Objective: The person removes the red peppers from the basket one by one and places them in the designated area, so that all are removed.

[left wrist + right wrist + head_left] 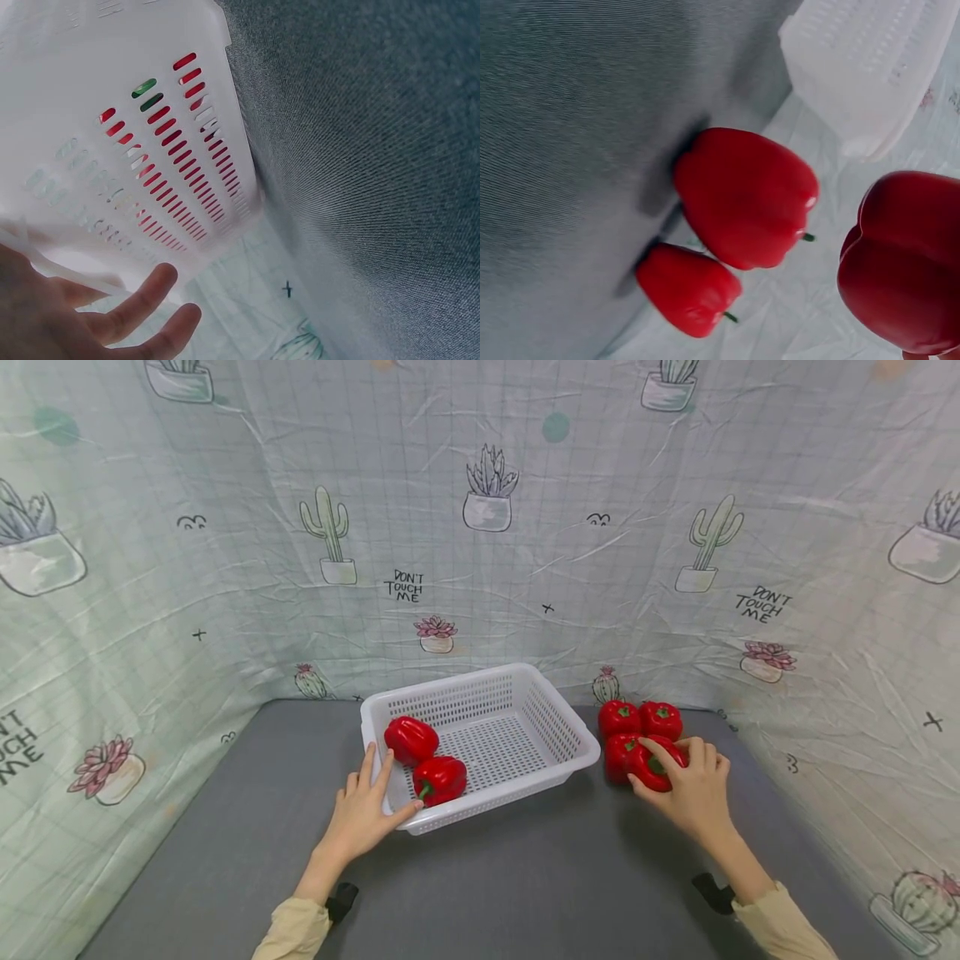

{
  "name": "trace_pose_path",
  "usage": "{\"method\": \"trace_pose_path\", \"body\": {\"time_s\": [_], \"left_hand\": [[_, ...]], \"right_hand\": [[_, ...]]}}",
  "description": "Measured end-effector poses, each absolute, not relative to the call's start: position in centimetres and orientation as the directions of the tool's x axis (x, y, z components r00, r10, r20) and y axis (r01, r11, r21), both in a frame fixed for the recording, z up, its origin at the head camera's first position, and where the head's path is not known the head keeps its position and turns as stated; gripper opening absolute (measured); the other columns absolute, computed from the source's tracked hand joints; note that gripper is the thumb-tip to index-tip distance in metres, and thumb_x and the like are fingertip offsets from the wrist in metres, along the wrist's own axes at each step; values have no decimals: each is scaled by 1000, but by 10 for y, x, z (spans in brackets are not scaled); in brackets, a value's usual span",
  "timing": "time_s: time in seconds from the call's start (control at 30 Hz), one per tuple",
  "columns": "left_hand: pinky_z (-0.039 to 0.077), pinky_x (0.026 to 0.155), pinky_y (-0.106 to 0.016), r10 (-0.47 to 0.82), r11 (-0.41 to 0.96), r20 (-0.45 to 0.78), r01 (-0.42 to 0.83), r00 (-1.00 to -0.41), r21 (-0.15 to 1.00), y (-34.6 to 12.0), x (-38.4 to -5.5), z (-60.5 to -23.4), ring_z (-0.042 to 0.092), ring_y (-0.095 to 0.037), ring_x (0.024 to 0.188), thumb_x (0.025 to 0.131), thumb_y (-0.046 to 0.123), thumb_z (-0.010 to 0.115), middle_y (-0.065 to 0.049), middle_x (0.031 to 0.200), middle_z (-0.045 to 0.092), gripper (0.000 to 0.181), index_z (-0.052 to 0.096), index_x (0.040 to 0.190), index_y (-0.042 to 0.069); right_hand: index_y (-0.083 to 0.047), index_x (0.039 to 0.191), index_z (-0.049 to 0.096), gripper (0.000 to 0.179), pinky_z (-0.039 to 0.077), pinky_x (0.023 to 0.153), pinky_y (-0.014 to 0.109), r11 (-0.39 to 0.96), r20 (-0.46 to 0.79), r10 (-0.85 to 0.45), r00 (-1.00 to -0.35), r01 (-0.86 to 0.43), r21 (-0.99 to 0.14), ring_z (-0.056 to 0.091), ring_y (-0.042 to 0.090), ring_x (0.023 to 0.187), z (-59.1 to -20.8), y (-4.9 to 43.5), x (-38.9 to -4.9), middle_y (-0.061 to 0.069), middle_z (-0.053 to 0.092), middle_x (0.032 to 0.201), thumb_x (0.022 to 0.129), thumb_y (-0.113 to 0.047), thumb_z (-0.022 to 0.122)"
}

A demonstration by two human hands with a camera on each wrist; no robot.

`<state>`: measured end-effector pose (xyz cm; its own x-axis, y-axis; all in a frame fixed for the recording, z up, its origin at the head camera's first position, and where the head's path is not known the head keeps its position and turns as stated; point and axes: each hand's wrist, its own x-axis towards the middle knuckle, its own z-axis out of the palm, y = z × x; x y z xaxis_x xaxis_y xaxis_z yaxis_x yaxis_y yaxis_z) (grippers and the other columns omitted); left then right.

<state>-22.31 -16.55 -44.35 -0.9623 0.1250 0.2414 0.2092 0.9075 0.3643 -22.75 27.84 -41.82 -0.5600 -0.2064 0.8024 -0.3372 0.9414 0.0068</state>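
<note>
At the left end of the white basket (510,789), our left grip (362,810) rests with fingers spread; beyond its right end, we hold a red pepper (646,769) in our right grip (697,789), stem (657,766) facing up, long axis roughly upright.

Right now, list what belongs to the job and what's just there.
Likely job:
white perforated basket
two red bell peppers inside it
red bell pepper in the right hand
three red bell peppers beside the basket

Just there:
gray tabletop
cactus-print sheet
</note>
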Motion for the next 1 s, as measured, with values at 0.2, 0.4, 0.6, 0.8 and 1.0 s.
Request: {"method": "trace_pose_path", "body": {"time_s": [0.2,0.4,0.6,0.8,1.0], "left_hand": [[40,81,-55,127,905,241,212,-962,370,-165,-222,-445,40,-37,109,72,57,59,-18,149,13,91,25,141,9],[39,83,-57,125,904,237,209,-963,373,-165,-223,-445,39,-37,110,72,57,59,-18,149,12,91,24,141,9],[39,83,-57,126,903,243,213,-962,372,-166,-222,-445,39,-38,110,72,56,60,-18,149,12,91,23,141,9],[39,83,-57,128,906,247,215,-961,365,-167,-223,-446,39,-38,110,72,56,60,-18,149,11,91,23,142,9],[40,82,-56,126,904,251,216,-960,370,-166,-223,-446,40,-38,109,72,56,60,-18,149,12,92,24,141,9]], "right_hand": [[-14,111,58,64,26,66,53,954,808,-149,-570,-298,-33,39,41,82,-427,287,-226,26,45,91,81,-65,32],[-13,113,56,65,24,67,52,964,783,-82,-617,-250,-96,38,41,84,-435,296,-226,27,43,93,78,-65,40],[-12,114,55,61,23,67,51,971,751,-18,-661,-192,-146,37,41,83,-444,306,-230,26,40,93,61,-35,73],[-12,117,53,64,22,64,50,978,736,22,-676,-138,-156,35,41,79,-451,314,-236,26,39,92,60,-33,75],[-11,116,52,60,23,64,51,981,715,57,-696,-94,-170,35,43,79,-455,320,-243,28,39,93,65,-33,73]]}}
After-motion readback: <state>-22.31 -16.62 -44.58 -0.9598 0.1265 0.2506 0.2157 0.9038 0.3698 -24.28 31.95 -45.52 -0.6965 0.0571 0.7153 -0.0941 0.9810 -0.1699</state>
